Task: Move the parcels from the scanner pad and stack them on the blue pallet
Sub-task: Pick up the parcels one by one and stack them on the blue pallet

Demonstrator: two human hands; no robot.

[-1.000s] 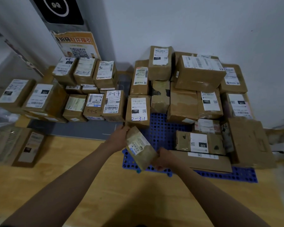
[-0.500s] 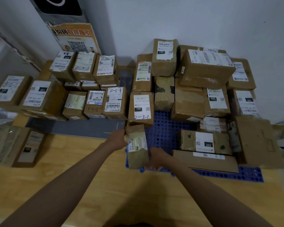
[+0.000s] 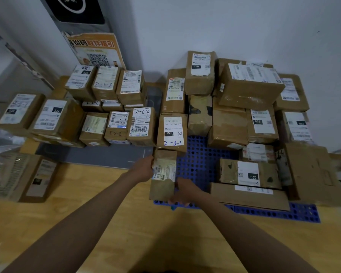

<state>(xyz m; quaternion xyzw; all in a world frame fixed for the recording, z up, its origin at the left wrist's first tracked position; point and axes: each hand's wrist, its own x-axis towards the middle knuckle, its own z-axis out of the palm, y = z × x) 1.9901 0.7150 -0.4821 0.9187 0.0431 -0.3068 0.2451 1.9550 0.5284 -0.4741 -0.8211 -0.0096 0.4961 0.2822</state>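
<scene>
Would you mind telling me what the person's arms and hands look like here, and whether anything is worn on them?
Both forearms are bare up to the bottom edge of the picture, with no sleeves in view. The left hand and the right hand wear no gloves, and I see no watch, bracelet or ring on either wrist or hand. The light is dim, so finer detail cannot be made out.

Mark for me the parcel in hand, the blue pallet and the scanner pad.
held parcel (image 3: 162, 175), head view, on its white label.
blue pallet (image 3: 200, 164), head view, on bare perforated deck.
scanner pad (image 3: 98, 155), head view, on its bare grey surface.
</scene>
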